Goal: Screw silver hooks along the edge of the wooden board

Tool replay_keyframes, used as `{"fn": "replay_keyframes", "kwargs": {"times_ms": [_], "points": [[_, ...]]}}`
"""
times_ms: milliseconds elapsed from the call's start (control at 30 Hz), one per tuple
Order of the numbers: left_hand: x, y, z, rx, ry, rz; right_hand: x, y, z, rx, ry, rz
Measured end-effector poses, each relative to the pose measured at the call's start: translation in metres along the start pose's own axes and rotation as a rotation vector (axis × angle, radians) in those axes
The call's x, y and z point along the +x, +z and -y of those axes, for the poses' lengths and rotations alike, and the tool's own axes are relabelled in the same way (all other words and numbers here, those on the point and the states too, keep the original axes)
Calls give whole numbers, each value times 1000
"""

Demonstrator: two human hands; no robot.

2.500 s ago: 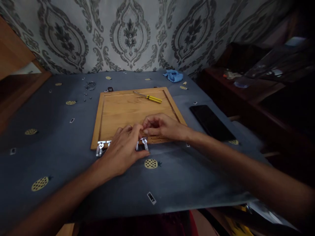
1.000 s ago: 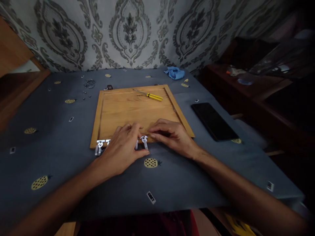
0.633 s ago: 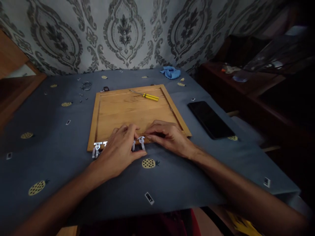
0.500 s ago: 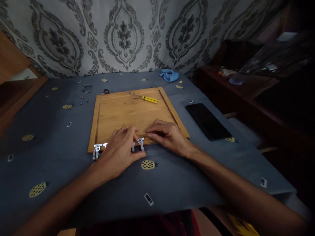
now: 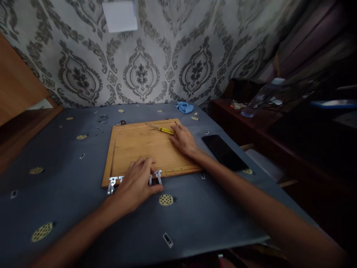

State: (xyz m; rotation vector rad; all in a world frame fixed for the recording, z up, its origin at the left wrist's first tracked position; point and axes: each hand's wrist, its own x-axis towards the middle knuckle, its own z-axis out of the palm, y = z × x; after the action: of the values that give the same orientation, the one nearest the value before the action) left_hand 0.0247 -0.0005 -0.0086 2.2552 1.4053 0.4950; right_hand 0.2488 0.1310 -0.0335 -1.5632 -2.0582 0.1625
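Observation:
A wooden panel [image 5: 139, 149] lies flat on a grey-blue cloth printed with pineapples. My left hand [image 5: 136, 184] rests on the panel's near edge, fingers bent down over a silver metal hook rack [image 5: 114, 182] whose hooks stick out on both sides of the hand. My right hand [image 5: 182, 139] is stretched to the panel's far right corner, fingers at the handle of a yellow screwdriver [image 5: 163, 129]. Whether the fingers have closed on the handle is hidden.
A black phone [image 5: 224, 152] lies right of the panel. A blue rag [image 5: 184, 108] sits at the back by the patterned wall. Small screws and a metal ring [image 5: 102, 119] lie at the back left. Dark wooden furniture stands to the right.
My right hand has left the hook rack at the near edge and reached across the panel to the screwdriver. The left hand has stayed on the rack. The camera has tilted up.

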Motion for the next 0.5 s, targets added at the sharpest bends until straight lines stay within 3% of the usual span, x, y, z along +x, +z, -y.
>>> {"fn": "replay_keyframes", "kwargs": {"times_ms": [233,367,500], "points": [[3,-2,1,-6,-7,12,9,7,1,44,4,-37],[3,-4,-1,-5,-5,16,-4,-6,5,129,8,-205],[3,-5,-1,-9,0,14,-22,-33,20,248,19,-431]]}}
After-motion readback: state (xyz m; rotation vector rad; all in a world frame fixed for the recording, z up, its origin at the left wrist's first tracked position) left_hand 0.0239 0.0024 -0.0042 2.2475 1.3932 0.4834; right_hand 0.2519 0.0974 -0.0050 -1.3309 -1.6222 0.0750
